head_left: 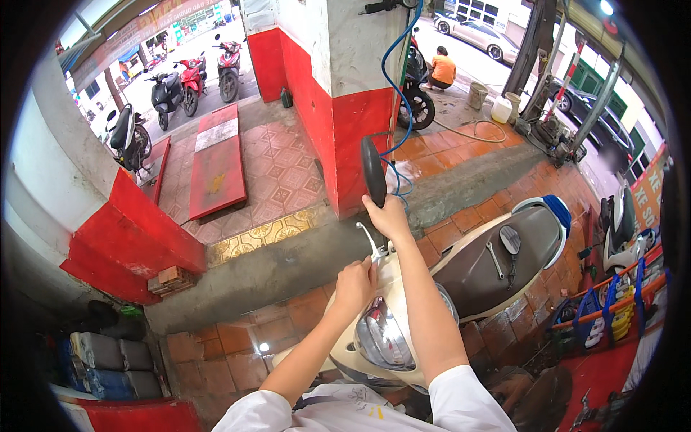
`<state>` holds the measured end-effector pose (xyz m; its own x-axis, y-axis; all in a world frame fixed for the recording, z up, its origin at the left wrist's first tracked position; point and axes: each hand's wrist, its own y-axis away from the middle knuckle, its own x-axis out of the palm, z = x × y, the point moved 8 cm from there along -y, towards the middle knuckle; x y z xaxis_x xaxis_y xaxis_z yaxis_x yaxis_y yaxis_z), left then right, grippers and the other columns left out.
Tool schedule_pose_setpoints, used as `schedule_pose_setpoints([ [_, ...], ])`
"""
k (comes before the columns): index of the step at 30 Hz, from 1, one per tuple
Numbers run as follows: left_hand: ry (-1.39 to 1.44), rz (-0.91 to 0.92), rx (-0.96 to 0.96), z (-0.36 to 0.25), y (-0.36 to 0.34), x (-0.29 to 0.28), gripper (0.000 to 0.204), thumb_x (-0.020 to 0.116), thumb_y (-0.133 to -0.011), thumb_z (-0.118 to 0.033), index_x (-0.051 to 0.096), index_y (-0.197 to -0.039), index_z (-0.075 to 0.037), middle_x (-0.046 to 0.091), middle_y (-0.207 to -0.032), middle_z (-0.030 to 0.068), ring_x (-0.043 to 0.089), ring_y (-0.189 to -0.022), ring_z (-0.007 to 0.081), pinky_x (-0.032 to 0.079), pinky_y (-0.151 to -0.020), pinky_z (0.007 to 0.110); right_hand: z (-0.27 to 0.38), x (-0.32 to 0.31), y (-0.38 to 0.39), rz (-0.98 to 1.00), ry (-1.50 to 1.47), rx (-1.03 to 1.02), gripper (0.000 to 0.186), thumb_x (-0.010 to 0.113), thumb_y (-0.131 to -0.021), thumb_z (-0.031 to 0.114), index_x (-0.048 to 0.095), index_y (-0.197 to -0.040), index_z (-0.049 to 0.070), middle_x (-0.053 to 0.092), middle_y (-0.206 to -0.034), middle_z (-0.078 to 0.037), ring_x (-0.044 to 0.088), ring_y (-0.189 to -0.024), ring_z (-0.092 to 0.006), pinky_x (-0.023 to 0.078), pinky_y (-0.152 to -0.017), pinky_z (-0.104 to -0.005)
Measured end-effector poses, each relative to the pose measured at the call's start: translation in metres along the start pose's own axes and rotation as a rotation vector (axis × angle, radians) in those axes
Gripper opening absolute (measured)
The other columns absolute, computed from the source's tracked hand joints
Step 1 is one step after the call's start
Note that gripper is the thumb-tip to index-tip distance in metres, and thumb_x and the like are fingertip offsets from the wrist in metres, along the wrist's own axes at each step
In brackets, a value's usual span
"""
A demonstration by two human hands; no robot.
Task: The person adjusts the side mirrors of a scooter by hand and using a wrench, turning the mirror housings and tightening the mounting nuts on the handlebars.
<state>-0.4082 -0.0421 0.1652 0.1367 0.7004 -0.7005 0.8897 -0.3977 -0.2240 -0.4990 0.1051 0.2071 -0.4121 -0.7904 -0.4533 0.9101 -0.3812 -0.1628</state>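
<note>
My right hand (385,216) holds a black rear-view mirror (372,167) upright above the handlebar of a cream scooter (384,324). My left hand (356,284) is closed around the handlebar area just below the white brake lever (366,234); what exactly its fingers grip is partly hidden. The scooter's chrome headlight (383,333) lies between my forearms. On the brown seat (464,281) to the right rest a silver wrench (495,259) and a second mirror (509,241) with its stem.
A concrete step (266,266), red-and-white pillar (353,122) and red ramp (219,173) stand ahead. A blue hose (392,72) hangs by the pillar. Parked scooters (191,90) and a crouching person (443,72) are beyond. An orange tool rack (612,302) stands right; stacked containers (115,360) sit left.
</note>
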Motion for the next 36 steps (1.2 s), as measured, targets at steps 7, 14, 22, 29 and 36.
schedule_pose_setpoints([
  [7, -0.086, 0.056, -0.014, -0.006, 0.002, 0.013, 0.027, 0.054, -0.093, -0.015, 0.062, -0.106, 0.007, 0.065, -0.08, 0.0246, 0.066, -0.071, 0.0418, 0.055, -0.065, 0.05, 0.001, 0.001, -0.001, -0.015, -0.007, -0.051, 0.038, 0.066, -0.087, 0.034, 0.067, -0.086, -0.004, 0.066, -0.07, -0.023, 0.069, -0.074, -0.0389, 0.05, -0.066, -0.0438],
  [14, -0.005, 0.013, -0.017, -0.011, 0.001, 0.019, 0.029, 0.052, -0.094, -0.014, 0.059, -0.111, 0.009, 0.065, -0.082, 0.0257, 0.066, -0.073, 0.0432, 0.055, -0.067, 0.051, -0.001, 0.0, -0.002, -0.041, -0.005, -0.025, 0.039, 0.065, -0.087, 0.035, 0.067, -0.082, -0.004, 0.065, -0.068, -0.022, 0.068, -0.073, -0.038, 0.049, -0.065, -0.0437],
  [22, -0.046, 0.071, -0.081, -0.008, -0.001, 0.026, 0.027, 0.052, -0.097, -0.023, 0.054, -0.104, 0.004, 0.066, -0.079, 0.0268, 0.065, -0.071, 0.0475, 0.052, -0.066, 0.055, -0.005, 0.004, -0.002, -0.087, -0.021, 0.006, 0.039, 0.065, -0.087, 0.036, 0.067, -0.079, -0.003, 0.065, -0.066, -0.02, 0.068, -0.071, -0.0372, 0.049, -0.065, -0.0434],
  [29, -0.097, 0.129, -0.124, -0.005, -0.006, 0.03, 0.03, 0.051, -0.098, -0.027, 0.049, -0.094, 0.002, 0.065, -0.069, 0.0283, 0.066, -0.066, 0.047, 0.053, -0.062, 0.055, -0.011, 0.008, -0.004, -0.1, -0.061, 0.007, 0.039, 0.066, -0.087, 0.034, 0.066, -0.077, -0.004, 0.064, -0.065, -0.02, 0.066, -0.065, -0.0338, 0.047, -0.063, -0.0424],
  [36, -0.121, 0.086, -0.185, -0.005, -0.005, 0.029, 0.035, 0.049, -0.099, -0.031, 0.054, -0.091, 0.003, 0.065, -0.07, 0.0279, 0.067, -0.069, 0.0462, 0.055, -0.066, 0.053, -0.023, 0.017, -0.006, 0.058, -0.336, 0.147, 0.035, 0.07, -0.086, 0.028, 0.064, -0.074, -0.004, 0.059, -0.062, -0.005, 0.054, -0.06, -0.0126, 0.043, -0.058, -0.0339],
])
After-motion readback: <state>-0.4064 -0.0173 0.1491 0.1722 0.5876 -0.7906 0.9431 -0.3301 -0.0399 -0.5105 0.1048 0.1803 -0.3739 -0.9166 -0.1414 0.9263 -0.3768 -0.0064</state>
